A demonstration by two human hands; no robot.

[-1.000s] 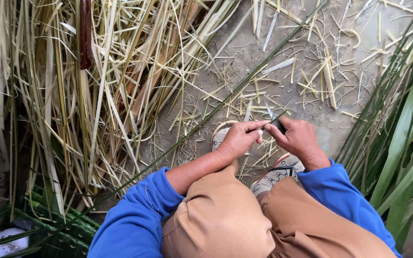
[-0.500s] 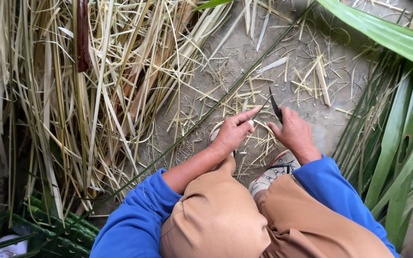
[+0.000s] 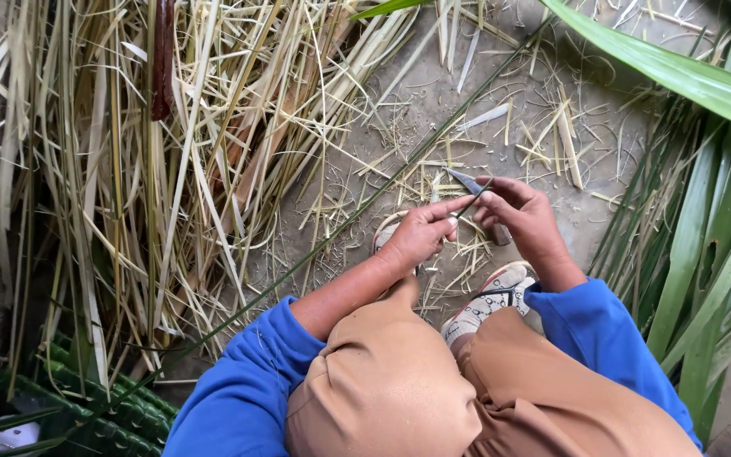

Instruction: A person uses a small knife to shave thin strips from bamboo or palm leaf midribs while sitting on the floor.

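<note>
Knife (image 3: 469, 183) – a small dark blade – sits just right of the frame's centre, clenched in the right hand (image 3: 524, 222) with its tip pointing up and left. Touching it, the left hand (image 3: 416, 237) pinches a long thin green strip (image 3: 332, 240) that runs diagonally from the lower left toward the upper right – across the concrete floor (image 3: 467, 101). Dry pale stalks (image 3: 129, 169) fill the left half; broad green leaves (image 3: 704, 245) stand along the right edge
</note>
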